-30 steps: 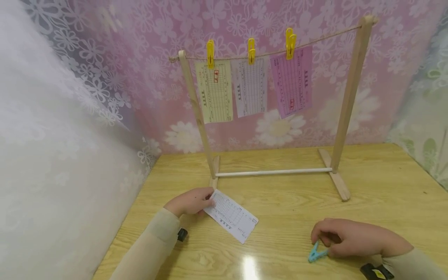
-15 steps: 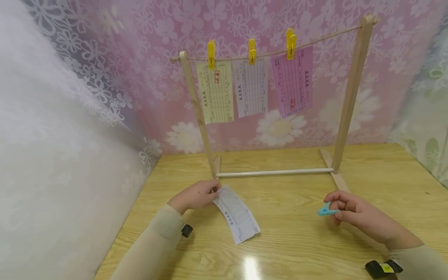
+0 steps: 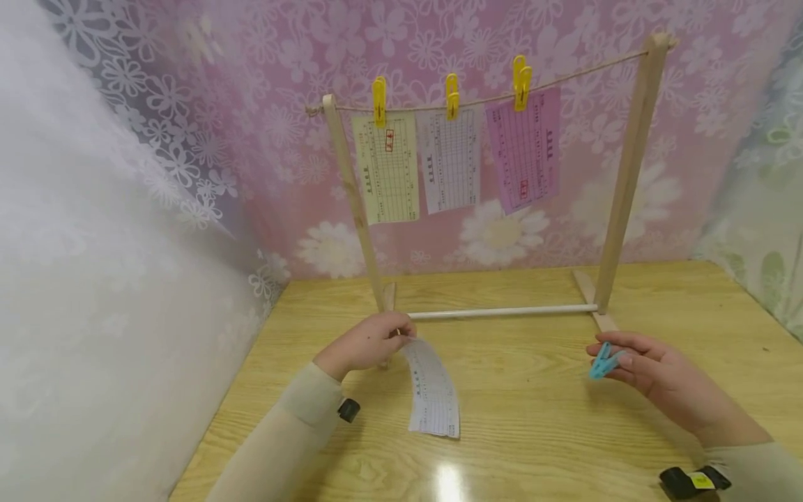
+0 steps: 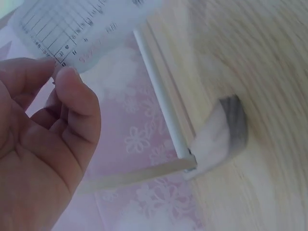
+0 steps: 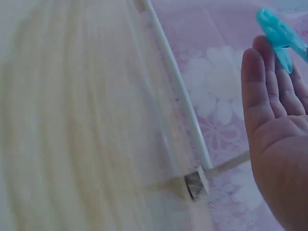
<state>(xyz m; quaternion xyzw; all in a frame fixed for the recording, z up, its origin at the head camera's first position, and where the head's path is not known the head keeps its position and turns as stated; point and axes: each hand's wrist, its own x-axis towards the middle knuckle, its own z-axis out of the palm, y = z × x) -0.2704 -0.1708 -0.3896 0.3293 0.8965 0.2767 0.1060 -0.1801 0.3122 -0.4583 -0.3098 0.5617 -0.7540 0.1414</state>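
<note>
My left hand (image 3: 366, 341) pinches the top end of a white printed paper slip (image 3: 433, 394) between thumb and fingertips. The slip curves downward over the table in front of the rack. In the left wrist view, the thumb and fingers grip one corner of the slip (image 4: 82, 29). On the right, my right hand (image 3: 659, 376) holds a light blue clothespin (image 3: 605, 362) between thumb and fingers, close to the rack's right foot. The right wrist view shows the clothespin (image 5: 279, 31) at the fingertips, partly cut off by the frame edge.
A wooden rack with a right post (image 3: 629, 174) and a left post (image 3: 353, 202) carries a rope (image 3: 583, 70). Yellow clothespins hold a yellow slip (image 3: 385, 174), a white slip (image 3: 450, 160) and a pink slip (image 3: 525, 153). A white rod (image 3: 502, 311) joins the feet.
My left hand has shifted right and slightly up, and the slip has swung from lying slanted to hanging in a curve. My right hand has risen away from me with the blue clothespin.
</note>
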